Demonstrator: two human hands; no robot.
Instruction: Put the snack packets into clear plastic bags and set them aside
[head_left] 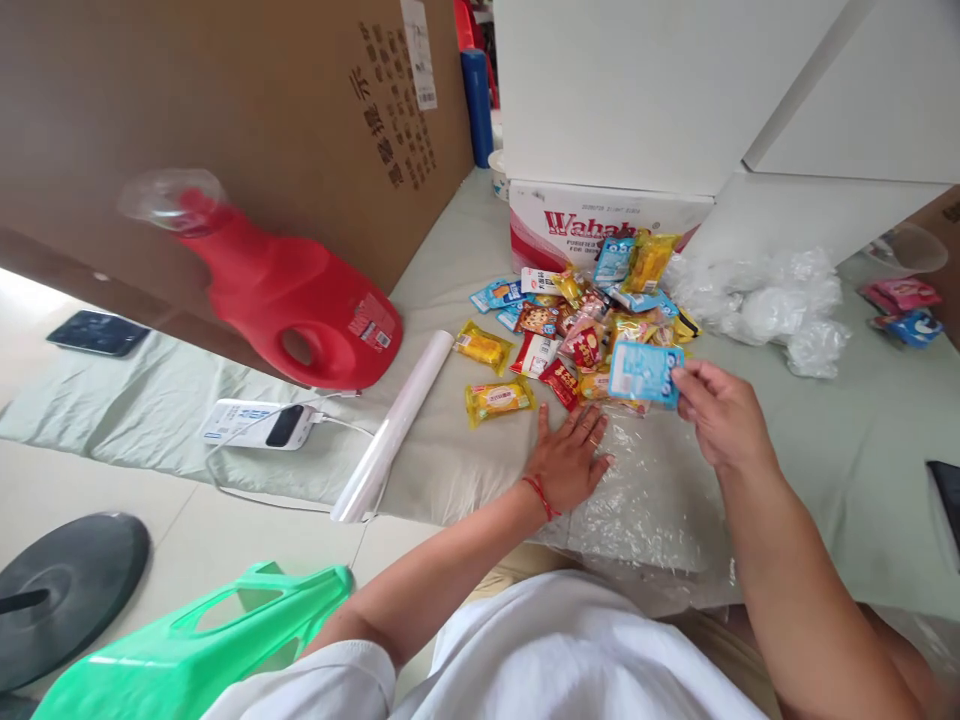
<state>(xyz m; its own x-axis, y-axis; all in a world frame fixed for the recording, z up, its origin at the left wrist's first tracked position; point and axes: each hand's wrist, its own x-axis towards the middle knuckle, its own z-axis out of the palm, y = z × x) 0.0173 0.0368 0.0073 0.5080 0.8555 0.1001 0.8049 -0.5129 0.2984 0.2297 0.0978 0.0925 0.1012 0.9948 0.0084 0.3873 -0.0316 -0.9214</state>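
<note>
My right hand (724, 410) pinches one corner of a flat light-blue snack packet (645, 374), held up over the near right side of a heap of wrapped snacks. Fingers spread, my left hand (568, 455) lies flat at the near edge of the heap, partly on a clear plastic sheet (652, 490). Beside it are a yellow snack packet (499, 400), another yellow packet (484, 347) and a dark red packet (561, 384). Farther back in the heap, a yellow packet (651, 262) leans up beside a blue one (614, 261).
A Wahaha carton (611, 225) stands behind the heap, under white boxes. Crumpled clear plastic (772, 305) lies to the right. On the left are a red jug (300, 295), a white roll (397, 425), a power bank (259, 424) with cable, and a green plastic stool (195, 650).
</note>
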